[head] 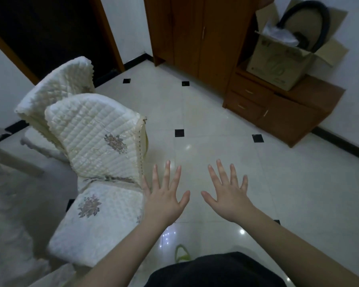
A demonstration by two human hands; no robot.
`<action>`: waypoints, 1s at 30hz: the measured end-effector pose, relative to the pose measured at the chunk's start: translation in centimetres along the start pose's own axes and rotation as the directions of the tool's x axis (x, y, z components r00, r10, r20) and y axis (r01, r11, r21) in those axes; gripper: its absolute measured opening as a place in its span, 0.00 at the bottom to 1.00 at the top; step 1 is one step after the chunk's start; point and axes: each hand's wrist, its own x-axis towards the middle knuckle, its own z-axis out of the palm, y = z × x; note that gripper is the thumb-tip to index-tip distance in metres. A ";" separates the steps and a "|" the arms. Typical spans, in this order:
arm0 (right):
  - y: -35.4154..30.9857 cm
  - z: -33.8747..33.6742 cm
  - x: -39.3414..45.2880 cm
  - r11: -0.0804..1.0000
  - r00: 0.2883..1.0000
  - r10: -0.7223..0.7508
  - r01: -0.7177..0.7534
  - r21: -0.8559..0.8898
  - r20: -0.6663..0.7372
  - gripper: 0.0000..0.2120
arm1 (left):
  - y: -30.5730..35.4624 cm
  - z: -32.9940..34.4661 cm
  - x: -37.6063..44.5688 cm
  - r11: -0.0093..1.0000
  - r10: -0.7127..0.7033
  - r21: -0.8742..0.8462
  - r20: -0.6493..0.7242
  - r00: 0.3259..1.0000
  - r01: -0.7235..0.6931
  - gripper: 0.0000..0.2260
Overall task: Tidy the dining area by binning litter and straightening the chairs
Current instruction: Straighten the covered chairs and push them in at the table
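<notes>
Two dining chairs with cream quilted covers stand at the left. The nearer chair (95, 141) has a flower print on its back and seat; the farther chair (58, 83) stands behind it. My left hand (164, 195) is stretched out flat with fingers spread, its little finger close to the near chair's edge. My right hand (228, 195) is spread the same way above the tiled floor. Both hands hold nothing. A small green looped thing (181, 253) lies on the floor by my body.
A table with a pale lace cloth (6, 204) fills the left edge. A tall wooden wardrobe (197, 34) and a low wooden cabinet (282, 112) bearing an open cardboard box (278, 67) stand at the back right. White glossy tiles (216, 131) lie between.
</notes>
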 end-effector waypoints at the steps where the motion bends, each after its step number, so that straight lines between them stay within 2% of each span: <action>1: 0.0 -0.5 1.1 1.000 1.000 0.001 -0.001 0.005 -0.004 0.38 | -0.3 -0.1 1.3 1.000 -0.001 -0.004 0.000 1.000 0.001 0.34; 13: 4.9 -7.1 18.1 0.995 0.993 -0.097 0.099 0.031 -0.060 0.33 | 2.5 -1.0 18.7 0.997 -0.067 -0.027 0.094 0.993 0.070 0.33; 18: 7.7 -10.3 24.7 0.984 0.979 -0.168 0.173 0.034 -0.116 0.33 | 3.6 -2.8 25.7 0.990 -0.143 -0.010 -0.010 0.990 0.143 0.33; 22: 8.3 -12.6 30.7 0.968 0.953 -0.251 0.246 -0.054 -0.169 0.31 | 3.1 -3.9 30.3 0.973 -0.231 0.006 -0.076 0.970 0.232 0.32; 30: 2.5 -15.5 42.1 0.893 0.882 -0.444 0.422 -0.156 -0.158 0.29 | -3.1 -5.1 35.3 0.911 -0.399 0.015 -0.213 0.892 0.411 0.31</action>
